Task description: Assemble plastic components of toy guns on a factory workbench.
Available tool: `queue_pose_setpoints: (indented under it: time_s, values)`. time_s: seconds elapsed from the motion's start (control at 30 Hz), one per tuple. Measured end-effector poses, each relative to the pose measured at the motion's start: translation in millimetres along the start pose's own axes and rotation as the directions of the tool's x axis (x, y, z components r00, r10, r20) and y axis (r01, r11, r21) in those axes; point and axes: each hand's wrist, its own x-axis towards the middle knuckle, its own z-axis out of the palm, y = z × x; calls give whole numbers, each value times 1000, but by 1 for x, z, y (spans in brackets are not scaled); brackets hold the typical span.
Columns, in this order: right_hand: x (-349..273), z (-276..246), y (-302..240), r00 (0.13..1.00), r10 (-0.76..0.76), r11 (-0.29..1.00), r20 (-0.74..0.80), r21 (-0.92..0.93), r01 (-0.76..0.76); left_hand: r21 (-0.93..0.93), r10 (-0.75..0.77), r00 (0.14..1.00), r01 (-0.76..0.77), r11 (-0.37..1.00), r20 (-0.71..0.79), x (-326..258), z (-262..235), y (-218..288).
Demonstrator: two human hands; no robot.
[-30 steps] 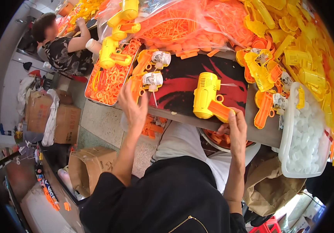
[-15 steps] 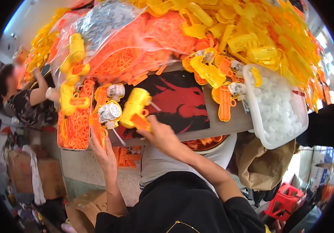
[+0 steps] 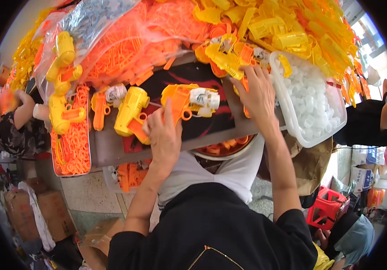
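Note:
On the dark mat with red figures [image 3: 227, 118] lies a half-built toy gun [image 3: 198, 100], with a yellow shell half, an orange grip and a white printed cylinder. My left hand [image 3: 164, 139] is closed around the grip end, its index finger along the orange part. To its left rests a closed-up yellow toy gun [image 3: 131, 110] with an orange handle, and beyond that an orange handle piece [image 3: 100, 108] with a white cylinder. My right hand [image 3: 258, 94] reaches over more half-built toy guns [image 3: 227, 54] at the right, fingers spread and partly hiding an orange handle.
A white tub [image 3: 292, 121] of translucent white caps stands on the right. On the left is a tray of orange rings [image 3: 77, 153] with yellow toy guns above it. Yellow shells [image 3: 283, 27] and bagged orange parts [image 3: 135, 49] heap up behind. A co-worker [image 3: 15, 123] sits far left.
My left hand has carried the half-built toy gun rightward onto the mat. My right hand has let go of the closed-up yellow gun, now lying at left, and moved far right.

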Motion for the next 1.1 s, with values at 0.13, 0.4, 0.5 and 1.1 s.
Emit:
queue_pose_setpoints:
  time_s: [0.13, 0.4, 0.5, 1.1]
  values:
    - [6, 39, 36, 987, -106, 949, 117, -283, 135, 95, -13, 999, 10, 995, 32, -4, 24, -3]
    - [2, -13, -3, 974, -119, 984, -191, 107, 141, -16, 5, 996, -4, 1000, 84, -10, -29, -27]
    - [5, -41, -27, 983, 100, 775, 151, 608, -173, -41, 248, 918, -274, 961, -308, 34, -63, -24]
    - [-82, 30, -20, 892, 18, 749, 452, 585, -312, -331, 587, 510, -507, 796, 629, 72, -78, -12]
